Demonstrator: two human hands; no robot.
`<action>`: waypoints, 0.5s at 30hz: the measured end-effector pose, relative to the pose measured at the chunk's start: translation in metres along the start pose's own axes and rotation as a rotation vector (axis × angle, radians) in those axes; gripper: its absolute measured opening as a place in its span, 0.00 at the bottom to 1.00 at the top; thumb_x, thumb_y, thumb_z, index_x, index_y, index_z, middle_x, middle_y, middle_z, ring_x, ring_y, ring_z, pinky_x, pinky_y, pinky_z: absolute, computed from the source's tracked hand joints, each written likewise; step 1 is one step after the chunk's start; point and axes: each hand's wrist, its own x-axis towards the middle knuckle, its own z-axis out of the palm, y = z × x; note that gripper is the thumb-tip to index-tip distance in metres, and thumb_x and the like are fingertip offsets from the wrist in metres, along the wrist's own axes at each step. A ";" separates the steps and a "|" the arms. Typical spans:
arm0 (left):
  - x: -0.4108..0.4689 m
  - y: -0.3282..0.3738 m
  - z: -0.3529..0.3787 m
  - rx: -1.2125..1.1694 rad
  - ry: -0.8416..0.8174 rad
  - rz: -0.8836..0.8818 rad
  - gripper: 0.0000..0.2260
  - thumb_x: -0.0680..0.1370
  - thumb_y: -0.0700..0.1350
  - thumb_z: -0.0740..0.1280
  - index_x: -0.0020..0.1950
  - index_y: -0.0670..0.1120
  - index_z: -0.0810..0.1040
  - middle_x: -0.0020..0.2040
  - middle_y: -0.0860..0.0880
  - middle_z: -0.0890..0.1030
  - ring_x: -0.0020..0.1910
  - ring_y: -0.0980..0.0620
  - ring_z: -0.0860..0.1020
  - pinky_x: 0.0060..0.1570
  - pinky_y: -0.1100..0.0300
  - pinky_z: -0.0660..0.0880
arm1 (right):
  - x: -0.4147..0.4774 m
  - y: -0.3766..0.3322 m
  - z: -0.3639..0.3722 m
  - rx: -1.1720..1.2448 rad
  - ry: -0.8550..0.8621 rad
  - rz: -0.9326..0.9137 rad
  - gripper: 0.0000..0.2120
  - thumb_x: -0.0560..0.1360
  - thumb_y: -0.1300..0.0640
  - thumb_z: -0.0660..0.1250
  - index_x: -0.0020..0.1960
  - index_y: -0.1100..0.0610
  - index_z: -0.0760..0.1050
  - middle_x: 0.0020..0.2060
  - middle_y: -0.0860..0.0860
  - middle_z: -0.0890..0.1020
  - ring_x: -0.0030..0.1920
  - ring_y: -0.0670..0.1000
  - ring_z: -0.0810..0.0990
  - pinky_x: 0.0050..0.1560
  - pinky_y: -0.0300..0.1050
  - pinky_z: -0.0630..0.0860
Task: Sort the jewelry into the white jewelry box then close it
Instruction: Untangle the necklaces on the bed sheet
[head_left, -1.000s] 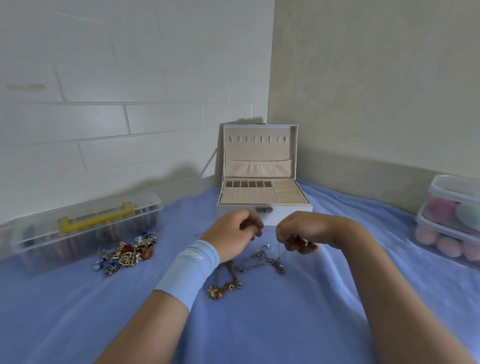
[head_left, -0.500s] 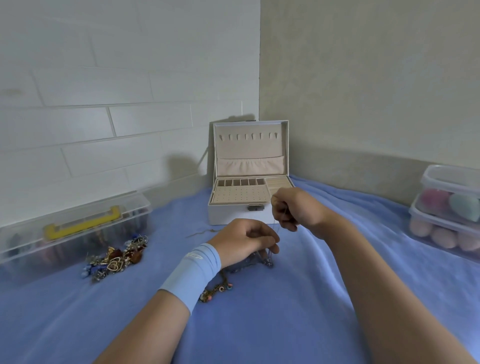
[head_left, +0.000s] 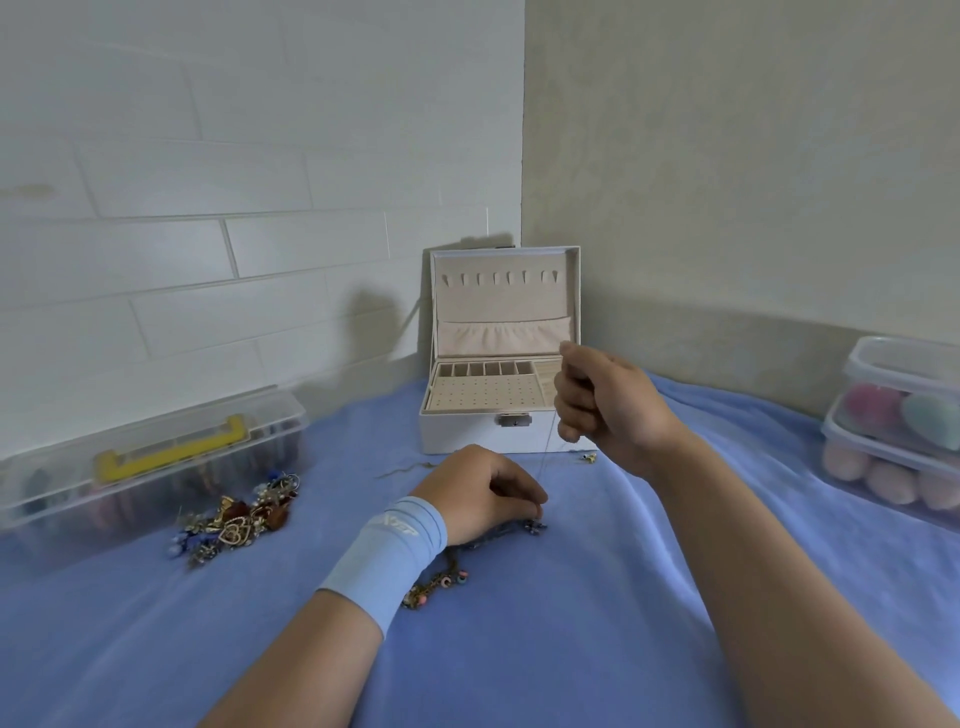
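Seems mid-untangling: thin chain (head_left: 548, 457) pinched in curled fingers of raised right hand (head_left: 608, 405), pulled taut from necklace tangle (head_left: 514, 530) held down by curled fingers of left hand (head_left: 478, 493). Next calls for easing it free, then carrying to open white jewelry box (head_left: 457, 436) at 12 o'clock.

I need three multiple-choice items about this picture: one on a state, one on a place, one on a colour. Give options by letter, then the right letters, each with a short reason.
1. The white box is:
A. shut and latched
B. open, lid upright
C. lying on its side

2. The jewelry pile lies:
A. inside the box
B. on the cloth, by the clear case
C. on the floor

3. The case's handle is:
A. yellow
B. red
C. green

Answers:
1 B, its inner trays show.
2 B, it rests on blue cloth before the case.
3 A, yellow shows on its lid.
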 end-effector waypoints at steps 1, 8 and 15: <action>0.000 -0.001 -0.001 0.031 0.014 -0.002 0.06 0.73 0.45 0.76 0.48 0.54 0.86 0.40 0.59 0.85 0.40 0.66 0.81 0.43 0.76 0.72 | 0.000 -0.001 0.000 0.011 0.009 -0.008 0.21 0.84 0.53 0.58 0.38 0.54 0.52 0.33 0.55 0.54 0.31 0.53 0.52 0.29 0.44 0.58; -0.003 -0.007 -0.014 0.166 0.062 -0.008 0.04 0.73 0.47 0.76 0.47 0.54 0.86 0.41 0.59 0.85 0.41 0.66 0.81 0.45 0.73 0.74 | -0.001 -0.005 0.003 0.007 0.134 -0.190 0.18 0.84 0.54 0.59 0.37 0.60 0.70 0.36 0.60 0.70 0.29 0.52 0.55 0.32 0.48 0.51; -0.006 -0.010 -0.024 0.234 0.097 -0.025 0.02 0.75 0.49 0.73 0.45 0.57 0.85 0.40 0.60 0.82 0.40 0.64 0.78 0.45 0.69 0.72 | -0.001 -0.007 0.002 0.003 0.209 -0.257 0.24 0.84 0.55 0.58 0.30 0.58 0.64 0.24 0.53 0.65 0.25 0.51 0.57 0.27 0.41 0.55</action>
